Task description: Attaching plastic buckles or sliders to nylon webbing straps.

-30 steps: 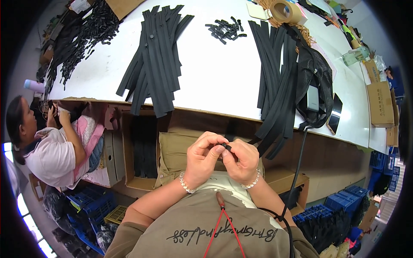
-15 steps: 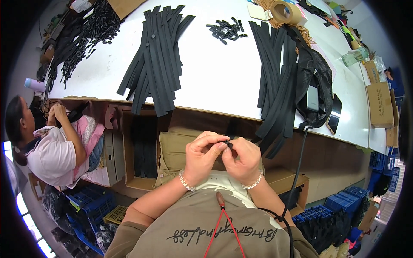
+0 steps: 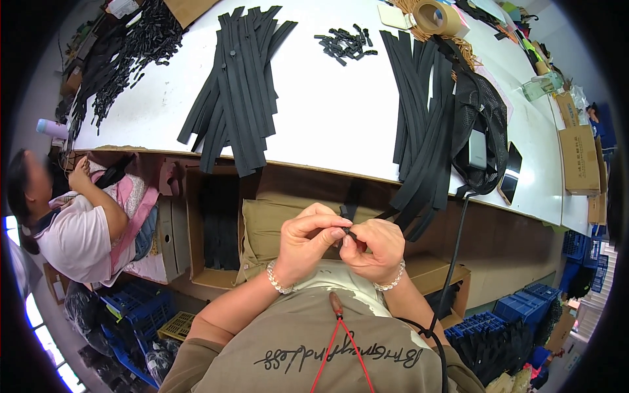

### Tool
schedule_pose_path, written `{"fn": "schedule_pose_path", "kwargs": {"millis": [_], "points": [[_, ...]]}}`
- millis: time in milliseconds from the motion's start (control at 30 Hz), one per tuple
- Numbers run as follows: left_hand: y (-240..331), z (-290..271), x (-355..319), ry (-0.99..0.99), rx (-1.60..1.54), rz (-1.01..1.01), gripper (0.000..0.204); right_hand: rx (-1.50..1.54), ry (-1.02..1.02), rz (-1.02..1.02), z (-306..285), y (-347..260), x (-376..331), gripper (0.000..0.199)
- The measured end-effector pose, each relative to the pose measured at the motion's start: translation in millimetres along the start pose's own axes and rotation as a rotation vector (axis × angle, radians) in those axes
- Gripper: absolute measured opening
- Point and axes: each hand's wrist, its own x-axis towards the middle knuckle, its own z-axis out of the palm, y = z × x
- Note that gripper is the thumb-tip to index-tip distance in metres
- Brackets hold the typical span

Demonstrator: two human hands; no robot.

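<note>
My left hand and my right hand meet in front of my chest, just off the table's near edge. Both are closed in a pinch on a small black zipper pull, mostly covered by my fingertips. Behind the fingers a dark strip shows in the shade below the table edge; whether it joins the pull I cannot tell. A pile of similar small black pulls lies at the table's far middle. Long black zipper strips are stacked left of it, and more zipper strips hang over the edge at right.
A black mesh bag with a grey device, a phone and a tape roll lie at right on the white table. A co-worker sits at left. Open cartons stand below. A red-corded tool hangs at my chest.
My hands have shifted slightly down, and the right has moved a little to the right. More of the black piece shows between my fingertips. The co-worker's arm has moved.
</note>
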Motion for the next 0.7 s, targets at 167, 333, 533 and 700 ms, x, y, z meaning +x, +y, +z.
{"fn": "schedule_pose_path", "kwargs": {"millis": [167,333,533,700], "points": [[-2,-1,-2,0.001,0.054,0.02,0.014,-0.172,-0.02,-0.114,-4,-1,5,0.014],[0,0,-1,0.009,0.102,0.033,0.013,-0.25,-0.037,-0.132,-4,-4,4,0.015],[-12,1,-2,0.096,-0.184,-0.182,0.015,0.201,-0.031,0.409,7,-3,-9,0.014],[-8,1,-2,0.148,-0.207,-0.29,0.015,-0.057,0.011,0.047,6,9,-9,0.012]]}}
